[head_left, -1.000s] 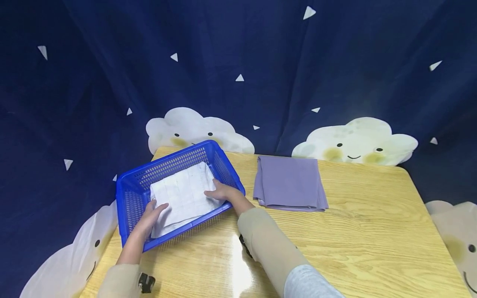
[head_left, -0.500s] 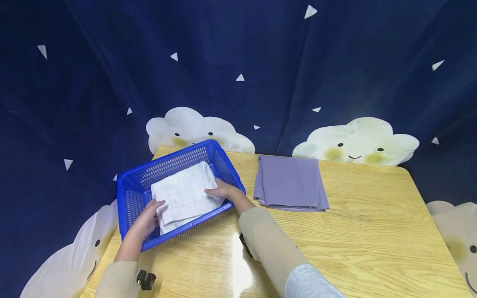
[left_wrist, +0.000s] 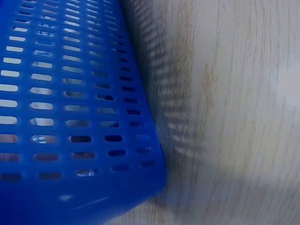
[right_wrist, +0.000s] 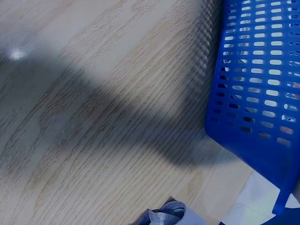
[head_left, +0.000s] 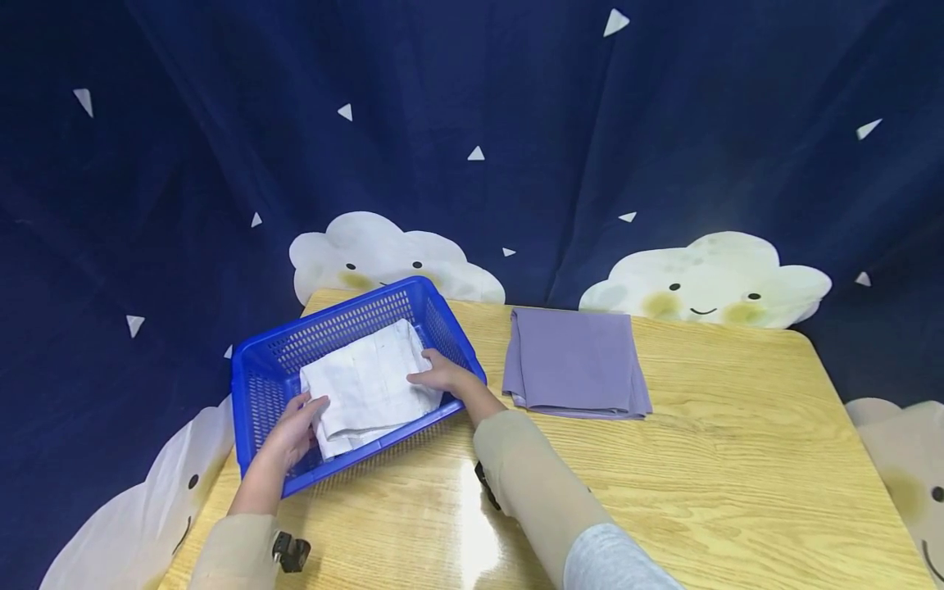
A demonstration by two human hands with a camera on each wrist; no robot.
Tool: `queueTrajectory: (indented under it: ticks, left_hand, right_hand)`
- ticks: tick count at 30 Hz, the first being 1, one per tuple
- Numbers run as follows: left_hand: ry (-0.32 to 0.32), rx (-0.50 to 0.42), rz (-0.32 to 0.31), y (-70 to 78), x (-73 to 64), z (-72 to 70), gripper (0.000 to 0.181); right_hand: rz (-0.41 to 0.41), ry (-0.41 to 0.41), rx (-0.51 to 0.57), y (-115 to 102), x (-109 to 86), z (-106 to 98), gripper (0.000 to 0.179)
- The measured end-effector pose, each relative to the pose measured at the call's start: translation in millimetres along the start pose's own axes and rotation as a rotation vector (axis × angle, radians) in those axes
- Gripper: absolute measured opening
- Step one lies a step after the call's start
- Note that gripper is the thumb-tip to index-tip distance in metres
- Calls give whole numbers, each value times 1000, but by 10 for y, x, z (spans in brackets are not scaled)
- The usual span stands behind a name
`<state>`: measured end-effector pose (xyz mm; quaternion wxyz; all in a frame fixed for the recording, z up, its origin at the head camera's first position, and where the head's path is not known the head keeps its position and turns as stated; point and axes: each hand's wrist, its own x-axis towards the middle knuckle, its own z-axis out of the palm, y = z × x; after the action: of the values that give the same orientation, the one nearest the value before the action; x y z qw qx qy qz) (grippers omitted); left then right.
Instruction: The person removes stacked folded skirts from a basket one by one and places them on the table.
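A folded white cloth (head_left: 372, 381) lies inside a blue plastic basket (head_left: 347, 460). My left hand (head_left: 293, 430) reaches over the near rim and holds the cloth's left end, thumb on top and the other fingers at its edge. At the opposite end my right hand (head_left: 442, 375) grips the cloth, thumb over its top. The left wrist view mostly takes in the slotted basket wall (left_wrist: 75, 103), with bits of white and fingers behind it. From the right wrist, the basket's corner (right_wrist: 255, 112) hides most of the hand.
A folded purple cloth (head_left: 575, 360) lies on the wooden table (head_left: 737, 459), right of the basket; its edge (right_wrist: 171, 213) shows low in the right wrist view. Behind the table hangs a dark blue curtain (head_left: 413, 74) with clouds and white triangles.
The left hand has shifted slightly inward at the cloth's left end, and that end has moved a little to the right. The right hand, basket and purple cloth stay nearly where they were.
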<state>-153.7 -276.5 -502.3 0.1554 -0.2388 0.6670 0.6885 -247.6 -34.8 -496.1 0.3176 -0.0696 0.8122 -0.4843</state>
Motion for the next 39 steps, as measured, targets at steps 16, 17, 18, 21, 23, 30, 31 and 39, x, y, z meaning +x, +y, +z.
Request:
queueTrajectory:
  ticks: [16, 17, 18, 21, 23, 30, 31, 39]
  left_hand:
    - [-59, -112, 47, -1, -25, -37, 67]
    - [-66, -117, 47, -2, -18, -40, 67]
    - [-77, -120, 48, -2, -13, -43, 66]
    - [-91, -128, 52, -5, 10, -49, 61]
    - [-101, -131, 56, -8, 21, -53, 58]
    - [-118, -165, 43, -14, 21, -54, 52]
    - [-120, -171, 41, -12, 16, -52, 52]
    - [-127, -196, 55, -1, -40, -24, 55]
  right_hand:
    - [-2, -15, 23, -29, -13, 4, 73]
    - [-9, -15, 27, -25, -7, 0, 72]
    - [-16, -13, 26, -6, 18, 1, 71]
    - [-45, 12, -23, 147, 196, 23, 71]
    - [-61, 28, -65, 344, 448, 55, 74]
    - [-79, 87, -141, 769, 1014, 172, 73]
    - [-82, 92, -151, 752, 992, 169, 73]
    - [-7, 124, -98, -157, -153, 35, 72]
